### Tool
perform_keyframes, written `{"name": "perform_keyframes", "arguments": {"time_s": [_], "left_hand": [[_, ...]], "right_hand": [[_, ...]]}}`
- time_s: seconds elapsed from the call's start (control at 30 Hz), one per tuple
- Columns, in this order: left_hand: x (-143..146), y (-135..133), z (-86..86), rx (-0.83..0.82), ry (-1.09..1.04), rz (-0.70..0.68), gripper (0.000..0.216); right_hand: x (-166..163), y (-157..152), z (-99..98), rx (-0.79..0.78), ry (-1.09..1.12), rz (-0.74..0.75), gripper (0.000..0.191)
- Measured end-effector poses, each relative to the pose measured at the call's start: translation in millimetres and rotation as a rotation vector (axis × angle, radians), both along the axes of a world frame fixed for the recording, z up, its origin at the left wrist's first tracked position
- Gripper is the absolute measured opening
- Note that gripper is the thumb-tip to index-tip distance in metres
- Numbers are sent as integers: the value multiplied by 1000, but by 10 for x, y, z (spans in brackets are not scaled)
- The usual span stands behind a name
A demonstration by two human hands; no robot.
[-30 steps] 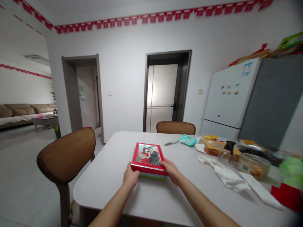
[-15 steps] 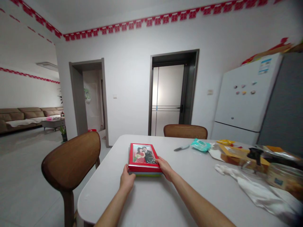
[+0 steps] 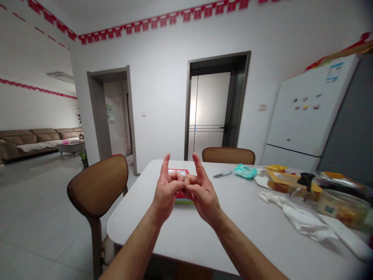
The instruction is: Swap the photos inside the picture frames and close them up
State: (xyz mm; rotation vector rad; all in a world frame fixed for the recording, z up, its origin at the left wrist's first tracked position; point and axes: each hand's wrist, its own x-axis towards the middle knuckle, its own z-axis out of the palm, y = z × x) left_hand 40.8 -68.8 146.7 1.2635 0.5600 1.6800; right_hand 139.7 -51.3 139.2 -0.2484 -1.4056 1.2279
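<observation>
My left hand (image 3: 167, 189) and my right hand (image 3: 201, 190) are raised in front of me, meeting at their curled fingers and thumbs. Both index fingers point upward, and neither hand holds anything. Behind them on the white table (image 3: 233, 217) lies the red picture frame (image 3: 179, 170), mostly hidden by my hands. Only its top edge and a little of its red front show. Under it is a green-edged layer (image 3: 184, 202), whose kind I cannot make out.
A knife (image 3: 222, 174) and a teal wipes packet (image 3: 245, 171) lie further back. To the right are a white cloth (image 3: 297, 219), a clear jar (image 3: 340, 208) and several packages. Brown chairs stand at the left (image 3: 100, 188) and the far side (image 3: 229, 155).
Both hands have let go of the picture frame, risen and come together with index fingers up. The frame stays on the table. My view has shifted slightly.
</observation>
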Motion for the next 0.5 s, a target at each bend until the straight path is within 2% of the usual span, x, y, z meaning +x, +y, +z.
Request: {"name": "perform_keyframes", "arguments": {"time_s": [0.07, 0.13, 0.23, 0.3, 0.33, 0.4, 0.43, 0.5], "left_hand": [[91, -164, 153, 40, -28, -82, 81], [127, -250, 176, 45, -38, -114, 82], [133, -226, 71, 35, -47, -121, 81], [116, -137, -32, 4, -60, -80, 77], [97, -79, -83, -42, -70, -46, 70], [40, 53, -173, -196, -81, 21, 43], [4, 120, -207, -285, -78, 41, 37], [-62, 241, -242, -430, -51, 37, 52]], "right_hand": [[18, -133, 129, -9, 40, 60, 76], [56, -188, 152, -22, 47, 81, 77], [87, -170, 66, -50, 51, 91, 78], [79, -100, -34, -97, 60, 94, 71], [70, -46, -89, -137, 63, 82, 60], [47, 91, -190, -252, 60, 22, 28], [35, 167, -229, -322, 52, -14, 24], [11, 304, -264, -460, 8, -41, 44]]}}
